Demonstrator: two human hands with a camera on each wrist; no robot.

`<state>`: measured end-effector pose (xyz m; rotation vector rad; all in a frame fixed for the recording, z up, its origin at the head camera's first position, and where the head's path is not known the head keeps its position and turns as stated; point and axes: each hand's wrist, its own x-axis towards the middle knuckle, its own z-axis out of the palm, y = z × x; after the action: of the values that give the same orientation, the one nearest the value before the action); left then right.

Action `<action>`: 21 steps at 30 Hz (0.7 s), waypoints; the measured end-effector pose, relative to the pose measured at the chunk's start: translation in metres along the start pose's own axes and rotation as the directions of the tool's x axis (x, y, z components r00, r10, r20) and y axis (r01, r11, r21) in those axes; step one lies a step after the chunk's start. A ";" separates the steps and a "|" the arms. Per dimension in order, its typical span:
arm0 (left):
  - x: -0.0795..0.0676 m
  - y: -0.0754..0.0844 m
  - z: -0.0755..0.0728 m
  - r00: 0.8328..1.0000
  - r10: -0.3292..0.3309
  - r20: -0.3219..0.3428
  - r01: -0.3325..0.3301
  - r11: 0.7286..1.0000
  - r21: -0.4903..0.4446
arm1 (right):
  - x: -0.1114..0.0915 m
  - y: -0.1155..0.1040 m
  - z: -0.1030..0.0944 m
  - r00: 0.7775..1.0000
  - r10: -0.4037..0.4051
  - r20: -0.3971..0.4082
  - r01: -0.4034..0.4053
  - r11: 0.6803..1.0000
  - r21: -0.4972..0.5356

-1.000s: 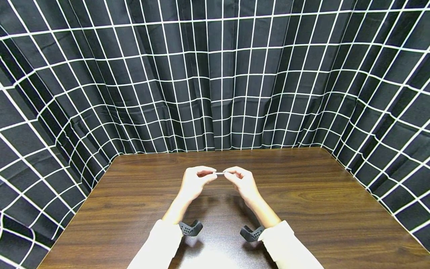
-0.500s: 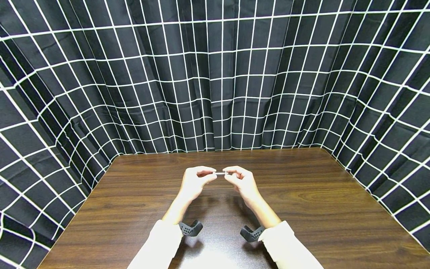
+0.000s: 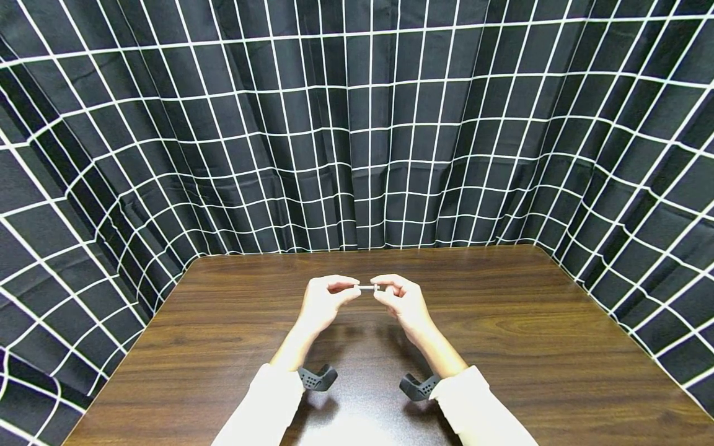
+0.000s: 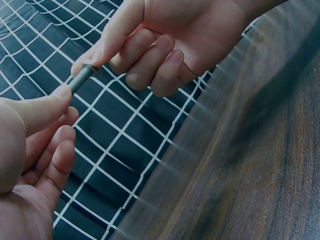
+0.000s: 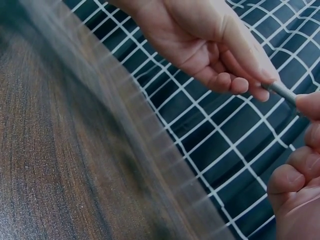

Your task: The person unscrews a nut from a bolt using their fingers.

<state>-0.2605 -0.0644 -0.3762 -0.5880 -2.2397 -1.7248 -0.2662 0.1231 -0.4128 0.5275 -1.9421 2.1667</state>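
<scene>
Between my two hands a small metal bolt (image 4: 81, 79) lies roughly level above the table, its threaded shank showing. My left hand (image 3: 321, 303) pinches one end between thumb and index finger; those fingertips hide that end. At the other end sits a small nut (image 4: 92, 68), with the thumb and index finger of my right hand (image 3: 406, 305) around it. The right hand's other fingers are curled in towards the palm. In the right wrist view the smooth-looking bolt shank bridges the gap between both hands' fingertips.
Below the hands is a brown wood-grain table (image 3: 502, 322). A dark curtain (image 3: 368, 142) with a white grid stands behind it and along both sides. Each wrist wears a dark camera mount, such as the left mount (image 3: 318, 377), beside light sleeves.
The right thumb and index finger have shifted slightly and parted a little, so the nut end shows more between them. The left hand and the bolt have stayed nearly still.
</scene>
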 end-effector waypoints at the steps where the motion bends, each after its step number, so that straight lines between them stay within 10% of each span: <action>1: 0.000 0.000 0.000 1.000 -0.002 0.002 0.002 1.000 -0.002 | 0.000 0.000 0.000 1.000 -0.001 0.001 0.001 1.000 0.000; 21: 0.001 -0.003 0.003 1.000 -0.016 -0.006 0.016 1.000 0.005 | 0.001 0.001 0.002 0.994 0.088 -0.070 -0.096 0.987 -0.126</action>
<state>-0.2624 -0.0619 -0.3794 -0.5648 -2.2508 -1.7255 -0.2676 0.1214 -0.4131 0.3495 -2.0926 2.0644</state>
